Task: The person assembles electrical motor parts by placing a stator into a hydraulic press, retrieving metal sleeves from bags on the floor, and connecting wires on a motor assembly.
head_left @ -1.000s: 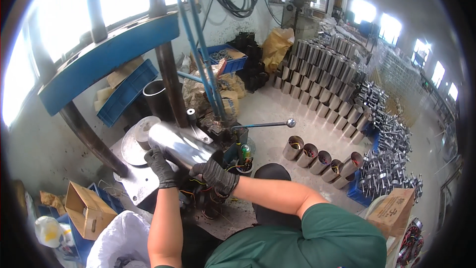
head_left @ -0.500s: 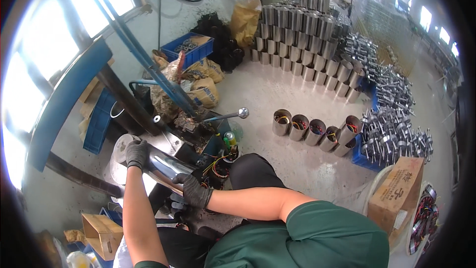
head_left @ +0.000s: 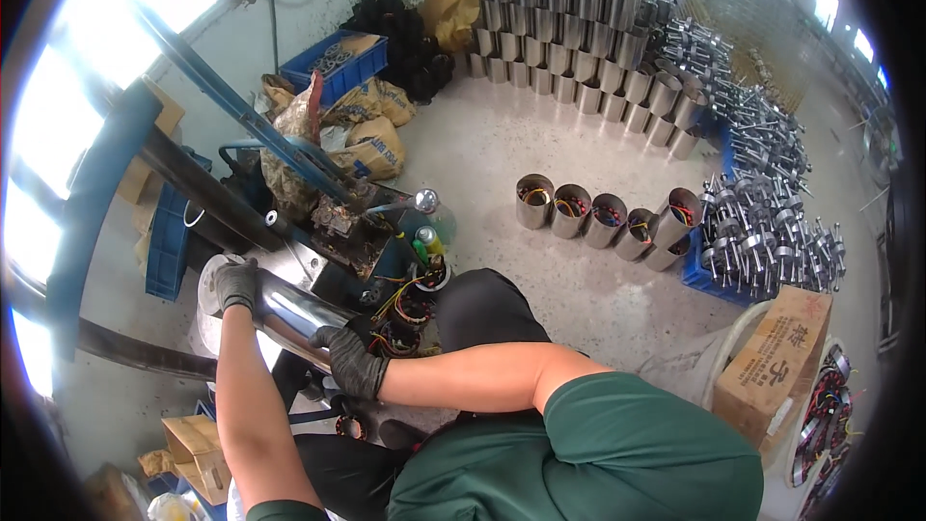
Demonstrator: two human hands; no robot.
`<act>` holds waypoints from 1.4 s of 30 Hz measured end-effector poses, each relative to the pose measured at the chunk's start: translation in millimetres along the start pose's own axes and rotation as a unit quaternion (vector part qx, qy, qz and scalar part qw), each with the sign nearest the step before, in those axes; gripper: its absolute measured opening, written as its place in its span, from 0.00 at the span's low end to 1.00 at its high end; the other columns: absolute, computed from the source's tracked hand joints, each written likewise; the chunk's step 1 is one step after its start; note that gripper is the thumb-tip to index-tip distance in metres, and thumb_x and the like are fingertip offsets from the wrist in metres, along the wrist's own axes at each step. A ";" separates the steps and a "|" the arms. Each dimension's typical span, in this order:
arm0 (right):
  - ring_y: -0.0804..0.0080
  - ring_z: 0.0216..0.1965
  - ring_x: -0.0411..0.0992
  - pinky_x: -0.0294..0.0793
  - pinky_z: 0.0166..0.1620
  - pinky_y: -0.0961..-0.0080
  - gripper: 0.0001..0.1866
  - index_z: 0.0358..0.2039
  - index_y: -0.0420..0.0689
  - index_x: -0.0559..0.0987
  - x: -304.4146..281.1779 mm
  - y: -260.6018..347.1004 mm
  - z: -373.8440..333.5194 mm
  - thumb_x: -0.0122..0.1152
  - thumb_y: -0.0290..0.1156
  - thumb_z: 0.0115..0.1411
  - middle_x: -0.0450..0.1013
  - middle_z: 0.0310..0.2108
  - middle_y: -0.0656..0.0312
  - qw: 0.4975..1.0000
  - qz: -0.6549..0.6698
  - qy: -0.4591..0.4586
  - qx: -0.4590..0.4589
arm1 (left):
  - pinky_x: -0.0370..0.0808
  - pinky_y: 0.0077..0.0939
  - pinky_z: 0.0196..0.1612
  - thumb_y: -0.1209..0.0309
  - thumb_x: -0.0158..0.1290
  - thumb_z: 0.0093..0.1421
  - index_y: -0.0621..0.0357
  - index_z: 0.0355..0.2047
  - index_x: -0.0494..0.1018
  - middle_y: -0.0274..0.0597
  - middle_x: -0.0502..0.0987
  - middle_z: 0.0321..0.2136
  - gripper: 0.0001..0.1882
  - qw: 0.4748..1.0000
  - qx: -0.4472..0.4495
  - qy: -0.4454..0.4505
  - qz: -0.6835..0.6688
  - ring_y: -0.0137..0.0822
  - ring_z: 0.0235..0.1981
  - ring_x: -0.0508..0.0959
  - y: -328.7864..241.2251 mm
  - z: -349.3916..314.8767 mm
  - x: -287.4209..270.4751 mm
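Observation:
A shiny metal cylinder (head_left: 294, 315) lies tilted across the machine at the left, its lower end towards me. My left hand (head_left: 235, 286), in a dark grey glove, is closed round its far end, against a pale round block (head_left: 210, 282). Gloved likewise, my right hand (head_left: 353, 363) grips the near end, fingers curled over the rim. What sits inside the cylinder is hidden. Just beyond my right hand stand wound stator coils (head_left: 417, 305) with red and yellow wires. A lever with a ball knob (head_left: 425, 201) sticks out from the machine above them.
A blue machine frame (head_left: 108, 222) curves up at the left. Several steel sleeves with wired coils (head_left: 569, 210) stand on the floor ahead, with stacked bare sleeves (head_left: 559, 48) behind. Rotor shafts (head_left: 767, 251) fill blue crates at the right, near a cardboard box (head_left: 772, 352).
The surroundings have shifted left and slightly up in the picture. Both hands remain on the metal cylinder, which has barely moved against the machine.

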State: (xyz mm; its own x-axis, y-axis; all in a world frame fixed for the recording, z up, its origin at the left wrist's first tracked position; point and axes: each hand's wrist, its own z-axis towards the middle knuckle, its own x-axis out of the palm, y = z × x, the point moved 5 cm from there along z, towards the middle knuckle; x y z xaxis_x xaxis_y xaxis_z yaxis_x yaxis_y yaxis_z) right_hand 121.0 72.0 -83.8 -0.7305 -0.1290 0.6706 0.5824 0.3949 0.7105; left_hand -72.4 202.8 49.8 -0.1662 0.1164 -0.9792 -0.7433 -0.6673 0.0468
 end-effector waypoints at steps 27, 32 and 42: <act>0.67 0.40 0.64 0.66 0.46 0.68 0.17 0.35 0.45 0.75 -6.8 56.3 -41.3 0.64 0.41 0.50 0.65 0.41 0.57 0.983 0.040 -0.026 0.175 | 0.75 0.43 0.55 0.52 0.60 0.58 0.63 0.43 0.83 0.60 0.81 0.47 0.25 0.981 0.001 0.112 -0.156 0.55 0.51 0.80 -12.8 -8.7 -8.0; 0.62 0.35 0.71 0.74 0.40 0.68 0.17 0.38 0.45 0.77 -30.0 54.2 -60.9 0.62 0.42 0.51 0.73 0.36 0.54 0.965 0.090 -0.060 0.239 | 0.74 0.42 0.57 0.51 0.61 0.57 0.63 0.45 0.82 0.59 0.80 0.49 0.27 0.982 -0.002 0.127 -0.140 0.54 0.53 0.80 -4.0 5.9 0.2; 0.70 0.40 0.74 0.74 0.47 0.71 0.13 0.40 0.37 0.80 -106.9 64.5 -84.1 0.58 0.32 0.60 0.78 0.36 0.59 0.996 -0.020 0.035 0.076 | 0.73 0.46 0.56 0.46 0.51 0.62 0.57 0.47 0.81 0.60 0.79 0.48 0.28 0.995 0.080 0.050 -0.035 0.56 0.54 0.78 -7.2 4.3 -17.2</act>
State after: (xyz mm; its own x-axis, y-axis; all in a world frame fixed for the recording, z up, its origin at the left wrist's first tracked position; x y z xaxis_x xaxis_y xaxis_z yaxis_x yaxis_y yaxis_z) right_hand 266.7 34.7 -91.6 -0.7222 -0.2079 0.6597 0.4895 0.5203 0.6998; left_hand -67.0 208.7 67.2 -0.0513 0.0783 -0.9956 -0.8457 -0.5336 0.0016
